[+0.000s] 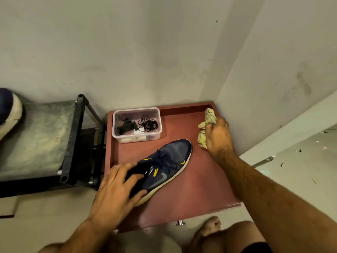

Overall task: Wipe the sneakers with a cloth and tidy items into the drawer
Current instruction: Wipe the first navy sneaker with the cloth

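Reddish-brown open wooden drawer (200,179) is the landmark, with raised rims on the far, left and right sides and its front edge nearest the person.

1 navy mesh sneaker with yellow accents and white sole (169,165) lies diagonally on the drawer floor, left of centre, toe toward the far-right corner, heel toward the front-left. Left hand (116,194) grips the heel end, thumb on the sole side and fingers curled over the collar.

Right hand (217,137) sits near the drawer's right rim, clamped on a crumpled pale yellow cloth with dark stitching (206,125). The cloth pokes out toward the far-right corner; I can't tell if it touches the drawer floor. The cloth is just beside the sneaker toe, not touching it.

Clear rectangular plastic box (136,125) stands in the drawer's far-left corner, close to both rims. Inside are a coiled black cable (147,123) and a small black clip-like part (126,126).

Open floor in the drawer: front-right quarter, and a strip between box and cloth along the far rim.

Left of the drawer stands a black metal-frame rack with a grey dusty shelf (36,139), its frame just beside the left rim. A 2nd navy and white shoe (9,112) rests at the rack's far-left edge, cut off by the frame.

A round metal knob (180,223) shows under the drawer's front edge. White walls close off the far and right sides.
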